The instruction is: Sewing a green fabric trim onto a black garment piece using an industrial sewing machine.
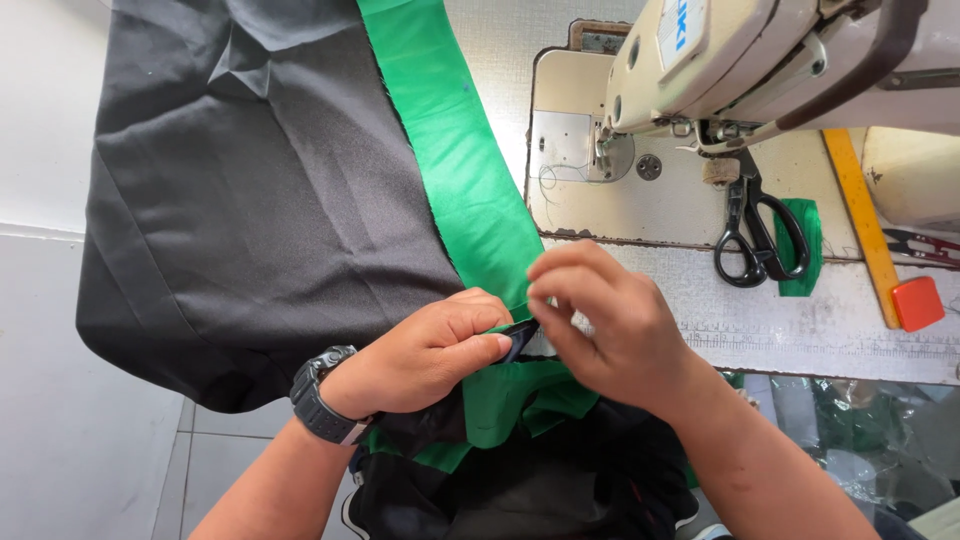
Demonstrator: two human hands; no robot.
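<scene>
A large black fabric piece (250, 200) hangs off the table's left side, joined along its right edge to a long green fabric strip (460, 170). My left hand (425, 350), with a dark watch on the wrist, pinches the black and green fabric at the near end of the seam. My right hand (610, 320) meets it there, fingers curled, thumb and forefinger gripping the same small dark fabric edge (520, 338). Folded green cloth (520, 400) bunches below both hands.
A cream sewing machine (760, 70) stands at the back right, its needle plate (565, 145) behind the green strip. Black-handled scissors (755, 235) lie on a green scrap, beside a yellow ruler (860, 220) and an orange block (917, 303). Tiled floor shows at the lower left.
</scene>
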